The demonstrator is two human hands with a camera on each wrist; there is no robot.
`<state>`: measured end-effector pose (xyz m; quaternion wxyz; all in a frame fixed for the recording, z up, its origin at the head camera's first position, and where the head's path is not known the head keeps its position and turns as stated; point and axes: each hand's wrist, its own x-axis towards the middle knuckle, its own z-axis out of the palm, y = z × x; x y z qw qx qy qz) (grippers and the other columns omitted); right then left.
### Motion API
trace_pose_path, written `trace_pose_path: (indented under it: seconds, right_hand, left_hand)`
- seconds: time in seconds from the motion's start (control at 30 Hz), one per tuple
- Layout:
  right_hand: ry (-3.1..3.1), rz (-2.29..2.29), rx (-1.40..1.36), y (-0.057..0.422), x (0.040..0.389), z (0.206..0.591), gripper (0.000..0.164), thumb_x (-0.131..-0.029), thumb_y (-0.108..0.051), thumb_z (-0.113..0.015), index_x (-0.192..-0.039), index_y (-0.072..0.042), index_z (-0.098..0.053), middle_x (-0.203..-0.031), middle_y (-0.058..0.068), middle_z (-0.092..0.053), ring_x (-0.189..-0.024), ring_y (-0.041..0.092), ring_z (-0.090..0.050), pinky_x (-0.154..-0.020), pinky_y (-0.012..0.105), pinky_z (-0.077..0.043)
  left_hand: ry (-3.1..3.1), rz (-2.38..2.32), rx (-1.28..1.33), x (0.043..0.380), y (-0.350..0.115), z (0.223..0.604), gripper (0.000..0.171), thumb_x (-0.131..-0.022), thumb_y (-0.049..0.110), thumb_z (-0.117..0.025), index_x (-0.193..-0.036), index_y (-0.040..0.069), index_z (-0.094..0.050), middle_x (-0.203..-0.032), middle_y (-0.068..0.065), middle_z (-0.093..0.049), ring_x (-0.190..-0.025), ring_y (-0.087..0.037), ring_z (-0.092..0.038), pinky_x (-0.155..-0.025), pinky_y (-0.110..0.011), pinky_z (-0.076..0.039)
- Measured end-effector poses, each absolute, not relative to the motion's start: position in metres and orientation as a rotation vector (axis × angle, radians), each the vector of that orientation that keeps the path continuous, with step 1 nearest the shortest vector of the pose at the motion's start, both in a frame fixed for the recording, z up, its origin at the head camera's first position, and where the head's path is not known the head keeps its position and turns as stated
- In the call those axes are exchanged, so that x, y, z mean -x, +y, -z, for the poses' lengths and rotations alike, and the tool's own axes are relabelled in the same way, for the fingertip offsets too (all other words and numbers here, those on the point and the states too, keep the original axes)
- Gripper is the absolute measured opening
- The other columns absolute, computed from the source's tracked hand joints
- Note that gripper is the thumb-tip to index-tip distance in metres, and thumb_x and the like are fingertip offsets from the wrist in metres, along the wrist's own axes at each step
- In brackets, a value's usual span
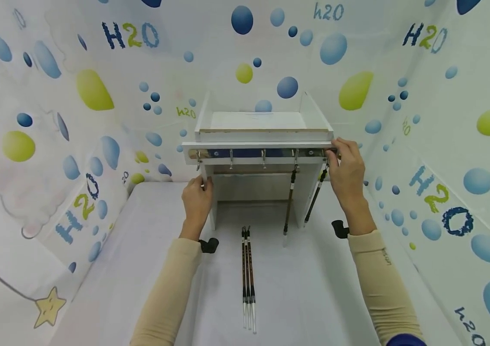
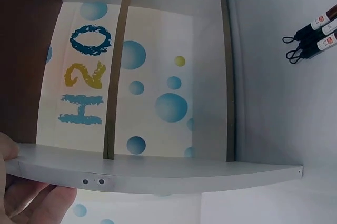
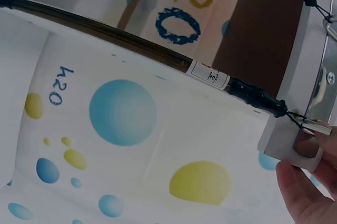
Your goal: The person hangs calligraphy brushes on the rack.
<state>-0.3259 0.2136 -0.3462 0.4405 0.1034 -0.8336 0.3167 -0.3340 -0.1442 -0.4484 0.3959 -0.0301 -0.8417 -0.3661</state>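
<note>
A white wooden shelf (image 1: 263, 137) stands against the back wall, with a row of metal hooks (image 1: 264, 156) on a shiny strip along its front. My left hand (image 1: 197, 204) grips its left side panel (image 2: 158, 174), thumb on one side and fingers on the other. At the right end of the front rail, my right hand (image 1: 349, 173) holds the corner beside the last hook. From that hook a dark calligraphy brush (image 3: 131, 37) hangs by its loop. Another calligraphy brush (image 1: 290, 202) hangs from the neighbouring hook. The remaining hooks carry nothing.
Three calligraphy brushes (image 1: 248, 264) with clear tip covers lie side by side on the white table (image 1: 297, 298), in front of the shelf. Walls printed with blue and green drops (image 1: 287, 87) enclose the back and both sides.
</note>
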Motion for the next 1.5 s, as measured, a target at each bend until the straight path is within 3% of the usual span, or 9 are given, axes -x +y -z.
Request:
trace_pose_path:
  seconds: [0.17, 0.43, 0.8, 1.07, 1.5]
  right_hand:
    - [-2.056, -0.781, -0.254, 0.214, 0.327, 0.345, 0.03, -0.096, -0.008, -0.066, -0.122, 0.007, -0.066, -0.126, 0.022, -0.062, -0.118, 0.037, -0.063, -0.095, 0.046, -0.054]
    - [-2.098, -0.781, -0.245, 0.212, 0.324, 0.342, 0.031, -0.097, -0.01, -0.064, -0.124, 0.006, -0.065, -0.127, 0.022, -0.06, -0.121, 0.036, -0.062, -0.095, 0.044, -0.055]
    - [-2.109, -0.792, -0.233, 0.212, 0.322, 0.338, 0.031, -0.097, -0.01, -0.064, -0.124, 0.005, -0.065, -0.126, 0.023, -0.06, -0.12, 0.036, -0.063, -0.095, 0.044, -0.055]
    - [-2.107, -0.787, -0.235, 0.211, 0.322, 0.341, 0.031, -0.097, -0.009, -0.063, -0.124, 0.006, -0.064, -0.125, 0.024, -0.06, -0.119, 0.037, -0.062, -0.093, 0.046, -0.055]
    - [-2.124, -0.817, -0.228, 0.21, 0.321, 0.341, 0.032, -0.098, -0.009, -0.063, -0.126, 0.005, -0.063, -0.128, 0.023, -0.059, -0.12, 0.037, -0.062, -0.096, 0.045, -0.055]
  left_hand:
    - [-2.173, 1.027, 0.045, 0.334, -0.146, 0.446, 0.024, -0.096, 0.015, -0.062, -0.107, -0.004, -0.073, -0.091, -0.026, -0.072, -0.082, -0.038, -0.074, -0.073, -0.05, -0.06]
    - [-2.169, 1.09, 0.011, 0.326, -0.146, 0.444, 0.025, -0.093, 0.013, -0.063, -0.109, -0.005, -0.072, -0.095, -0.025, -0.073, -0.083, -0.037, -0.074, -0.075, -0.047, -0.061]
    - [-2.198, 1.289, -0.134, 0.288, -0.131, 0.464, 0.039, -0.096, 0.017, -0.059, -0.132, -0.001, -0.057, -0.106, -0.02, -0.074, -0.083, -0.033, -0.073, -0.07, -0.048, -0.059]
    - [-2.377, 1.304, -0.12, 0.26, -0.108, 0.486, 0.03, -0.094, 0.012, -0.061, -0.119, -0.004, -0.066, -0.102, -0.019, -0.073, -0.074, -0.026, -0.07, -0.059, -0.031, -0.053]
    - [-2.724, 1.274, -0.171, 0.234, -0.081, 0.542, 0.03, -0.09, 0.013, -0.066, -0.111, -0.009, -0.068, -0.089, -0.017, -0.072, -0.064, -0.019, -0.064, -0.053, -0.03, -0.051]
